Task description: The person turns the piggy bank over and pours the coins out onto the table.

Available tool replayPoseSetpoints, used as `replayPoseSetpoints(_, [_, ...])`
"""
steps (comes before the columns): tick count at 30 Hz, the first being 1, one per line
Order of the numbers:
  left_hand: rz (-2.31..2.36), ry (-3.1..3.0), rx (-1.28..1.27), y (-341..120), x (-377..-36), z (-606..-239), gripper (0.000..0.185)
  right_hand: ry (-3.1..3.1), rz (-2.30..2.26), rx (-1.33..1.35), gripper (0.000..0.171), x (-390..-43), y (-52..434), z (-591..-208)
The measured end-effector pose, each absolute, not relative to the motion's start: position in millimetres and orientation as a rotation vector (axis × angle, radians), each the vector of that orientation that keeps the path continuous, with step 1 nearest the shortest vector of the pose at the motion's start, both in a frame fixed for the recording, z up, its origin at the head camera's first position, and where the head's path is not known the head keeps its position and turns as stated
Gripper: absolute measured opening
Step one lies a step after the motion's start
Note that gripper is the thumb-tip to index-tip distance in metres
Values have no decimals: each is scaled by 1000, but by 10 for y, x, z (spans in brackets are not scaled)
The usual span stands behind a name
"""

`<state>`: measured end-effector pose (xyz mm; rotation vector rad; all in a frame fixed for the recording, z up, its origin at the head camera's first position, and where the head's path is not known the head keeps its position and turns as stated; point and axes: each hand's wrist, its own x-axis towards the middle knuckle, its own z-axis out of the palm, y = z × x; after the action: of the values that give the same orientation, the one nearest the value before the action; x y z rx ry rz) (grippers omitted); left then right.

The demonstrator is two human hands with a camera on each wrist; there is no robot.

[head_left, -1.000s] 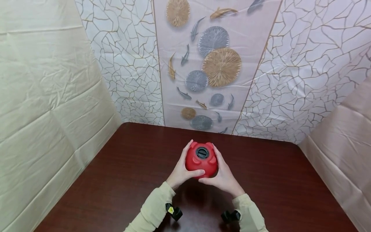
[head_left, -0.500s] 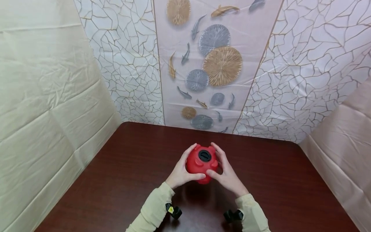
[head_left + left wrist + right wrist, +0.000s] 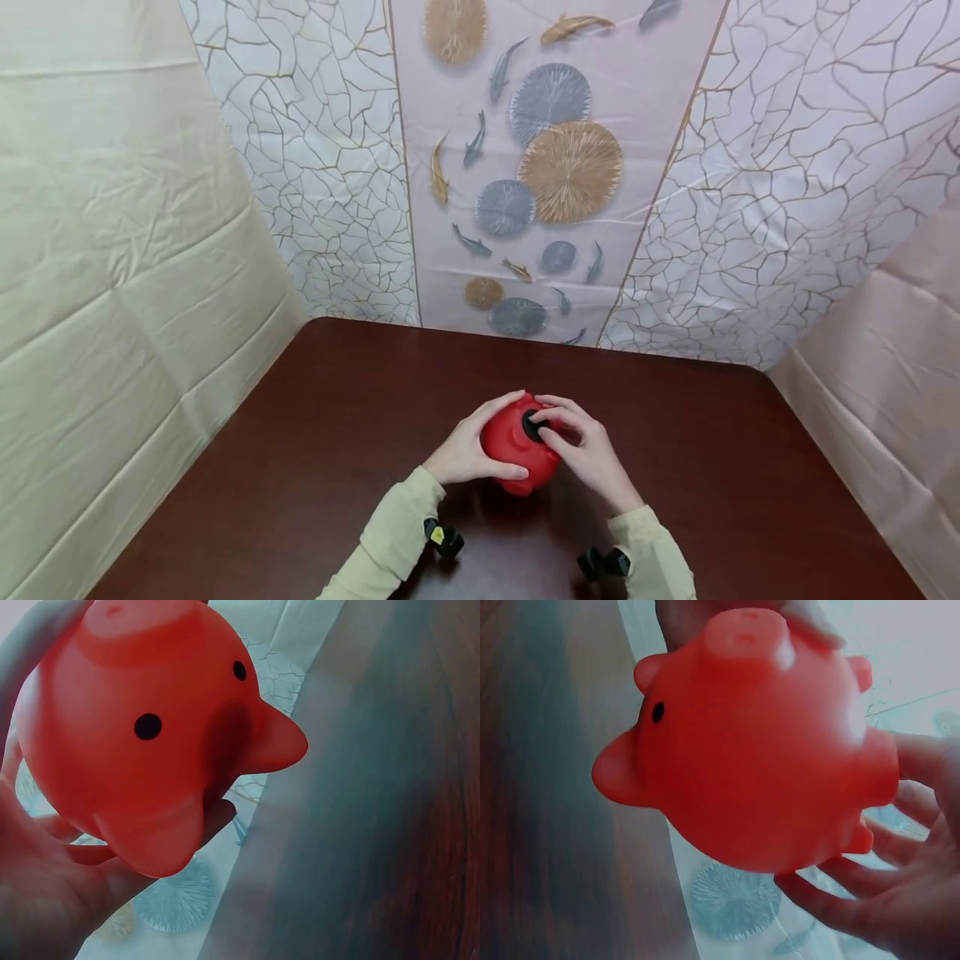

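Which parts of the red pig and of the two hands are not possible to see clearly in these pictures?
- Black plug of the red piggy bank: head view, partly covered by the right hand.
- Pig's underside with the plug: both wrist views, turned away.
- Left hand fingertips: head view, behind the pig.
- Right-hand fingers: right wrist view, cut by the frame edge.

Nothing here can be read. The red piggy bank (image 3: 517,446) carries no lettering, only two black dot eyes; the backdrop (image 3: 540,167) shows fish and round lily-pad shapes, no words. A small yellow tag on the left wrist strap (image 3: 432,534) is too tiny to make out.
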<state>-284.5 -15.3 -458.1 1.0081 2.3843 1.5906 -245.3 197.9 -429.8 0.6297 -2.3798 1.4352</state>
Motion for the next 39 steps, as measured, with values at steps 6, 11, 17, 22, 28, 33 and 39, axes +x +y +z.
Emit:
replayPoseSetpoints(6, [1604, 2384, 1044, -136, -2869, -4553, 90, -2385, 1536, 543, 16, -2472, 1964, -4260])
replayPoseSetpoints(11, [1599, 2394, 1040, -126, -2910, -4509, 91, -2391, 1548, 619, 16, -2531, 1990, -4177])
replayPoseSetpoints(17, [1662, 2372, 1057, -132, -2939, -4503, 90, -2422, 1536, 797, 13, -2624, 2041, -4065])
replayPoseSetpoints(22, [1740, 2287, 1034, -125, -2932, -4529, 88, -2534, 1450, 876, 14, -2668, 2079, -3943])
replayPoseSetpoints(28, [1835, 2169, 983, -111, -2907, -4544, 87, -2658, 1405, 1031, 19, -2764, 2127, -3791])
replayPoseSetpoints(33, [1859, 2070, 988, -120, -2872, -4569, 86, -2689, 1390, 1214, 21, -2825, 2150, -3749])
replayPoseSetpoints(39, [1868, 1977, 1053, -133, -2810, -4568, 86, -2707, 1362, 1321, 25, -2804, 2178, -3740])
